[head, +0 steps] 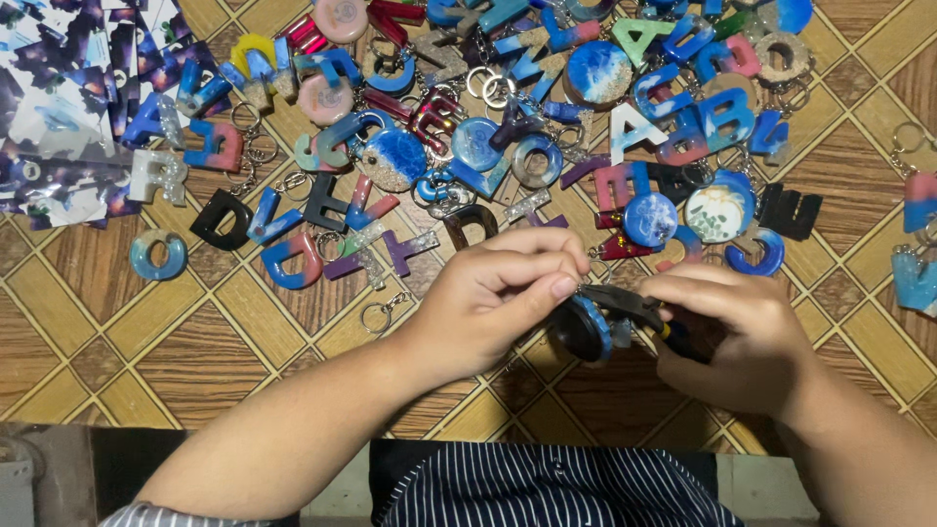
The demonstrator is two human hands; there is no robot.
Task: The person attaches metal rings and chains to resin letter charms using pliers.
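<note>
My left hand (488, 298) pinches the top of a round blue and black resin keychain disc (583, 330) held on edge above the floor. My right hand (727, 332) grips dark pliers (634, 310) with a yellow spot on the handle. The plier jaws point left and meet the disc near my left fingertips. The small ring at the join is too small to make out.
A wide spread of resin letter and disc keychains (508, 127) covers the patterned wooden floor (195, 332) beyond my hands. Printed packets (68, 107) lie at the far left. More pieces sit at the right edge (917, 234). My striped garment (556, 488) is below.
</note>
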